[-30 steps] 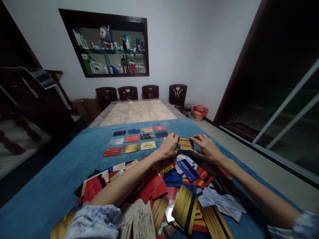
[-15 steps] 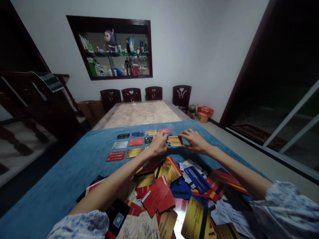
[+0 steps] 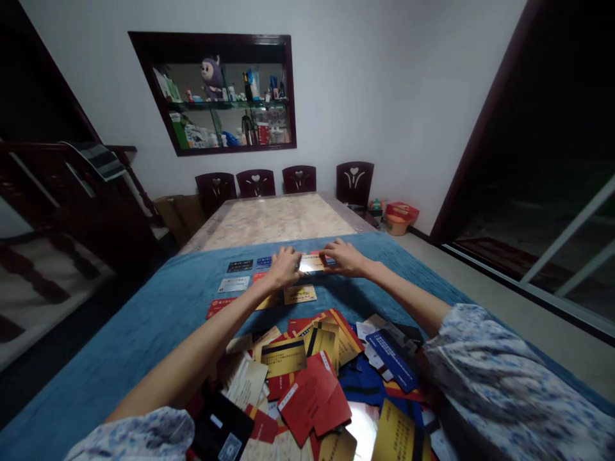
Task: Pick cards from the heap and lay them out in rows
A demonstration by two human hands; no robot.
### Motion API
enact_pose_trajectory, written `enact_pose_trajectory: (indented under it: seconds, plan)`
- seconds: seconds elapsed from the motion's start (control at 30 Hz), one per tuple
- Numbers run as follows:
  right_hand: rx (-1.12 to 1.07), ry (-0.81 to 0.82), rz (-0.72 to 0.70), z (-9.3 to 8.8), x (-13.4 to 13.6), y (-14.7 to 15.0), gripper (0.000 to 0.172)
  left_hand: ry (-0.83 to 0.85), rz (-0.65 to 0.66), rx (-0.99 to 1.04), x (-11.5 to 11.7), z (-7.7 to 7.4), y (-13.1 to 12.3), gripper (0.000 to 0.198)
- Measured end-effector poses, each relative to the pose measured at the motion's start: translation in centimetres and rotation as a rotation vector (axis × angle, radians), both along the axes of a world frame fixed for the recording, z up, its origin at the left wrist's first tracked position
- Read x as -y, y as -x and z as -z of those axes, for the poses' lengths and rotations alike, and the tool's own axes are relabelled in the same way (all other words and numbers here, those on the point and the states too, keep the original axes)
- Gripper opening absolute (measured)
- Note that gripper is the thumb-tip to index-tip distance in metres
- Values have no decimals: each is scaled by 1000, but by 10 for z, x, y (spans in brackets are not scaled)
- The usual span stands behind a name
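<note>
A gold card with glare on its face is held up by its two ends, above rows of laid-out cards. My left hand pinches its left end, and my right hand pinches the right end. Around the hands lie a black card, a silver card, a red card and a gold card. My left hand and forearm cover parts of other cards in the rows. Closer to me, a loose pile holds red cards, gold cards and a blue card.
A blue cloth covers the near part of the table, with the bare patterned tabletop beyond it. Dark chairs stand at the far end. A wall niche holds a plush toy and bottles. An orange bucket sits on the floor.
Both hands have moved left and slightly farther away with the gold card, which now catches the light. The right forearm and sleeve have swung inward over the pile.
</note>
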State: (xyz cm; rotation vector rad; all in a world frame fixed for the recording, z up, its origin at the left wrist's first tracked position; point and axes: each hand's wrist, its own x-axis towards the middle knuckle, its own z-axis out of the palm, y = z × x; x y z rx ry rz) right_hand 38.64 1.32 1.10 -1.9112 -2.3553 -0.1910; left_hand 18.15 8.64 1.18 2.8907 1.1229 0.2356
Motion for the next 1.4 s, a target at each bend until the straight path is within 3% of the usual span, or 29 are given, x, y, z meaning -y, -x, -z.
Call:
enact_pose_trajectory:
  seconds: [0.33, 0.57, 0.87, 1.4]
  plan:
    - [-5, 62, 5, -4, -54, 19, 25, 22, -92, -1, -44, -4, 8, 22]
    - [13, 95, 10, 4, -81, 19, 28, 27, -121, -26, -71, 9, 5, 26]
    - [29, 152, 46, 13, -93, 25, 24, 37, -111, -65, -86, 25, 0, 21]
    - [59, 223, 106, 17, -101, 28, 27, 92, -69, -150, -102, 34, -5, 16]
